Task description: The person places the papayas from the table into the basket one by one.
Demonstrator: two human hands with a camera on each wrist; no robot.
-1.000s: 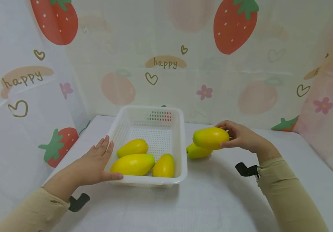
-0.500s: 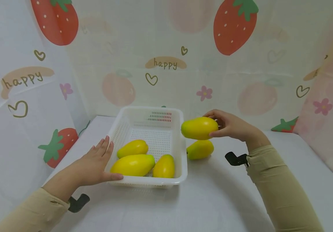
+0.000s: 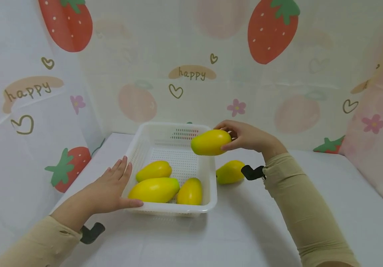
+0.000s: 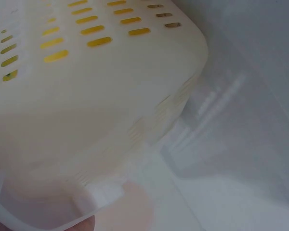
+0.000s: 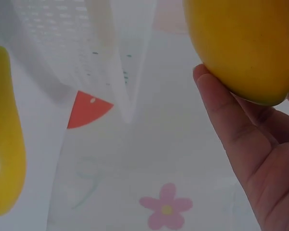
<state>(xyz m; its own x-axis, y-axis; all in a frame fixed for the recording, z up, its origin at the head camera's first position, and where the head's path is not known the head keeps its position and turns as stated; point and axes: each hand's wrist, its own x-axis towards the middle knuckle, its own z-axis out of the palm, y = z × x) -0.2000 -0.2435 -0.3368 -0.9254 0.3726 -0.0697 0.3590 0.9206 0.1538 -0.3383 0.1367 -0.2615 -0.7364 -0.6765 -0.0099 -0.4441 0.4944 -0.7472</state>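
My right hand (image 3: 246,137) grips a yellow mango (image 3: 211,142) with a greenish tip, held above the right rim of the white plastic basket (image 3: 210,202). In the right wrist view the fingers curl against the end of that mango (image 5: 245,43). My left hand (image 3: 106,191) rests with fingers spread on the basket's near left corner, thumb along the front rim. Inside the basket's near half lie three yellow mangoes, a small one (image 3: 153,170), a long one (image 3: 153,190) and one on the right (image 3: 190,191). The left wrist view shows the slotted basket wall (image 4: 111,72) close up.
Another mango (image 3: 230,172) lies on the white tabletop (image 3: 178,241) just right of the basket, partly behind the black wrist mount (image 3: 253,172). A printed cloth backdrop (image 3: 191,100) stands close behind the basket and along both sides.
My right hand has carried the mango leftward and up, from above the mango on the table to over the basket's right rim. My left hand stays put.
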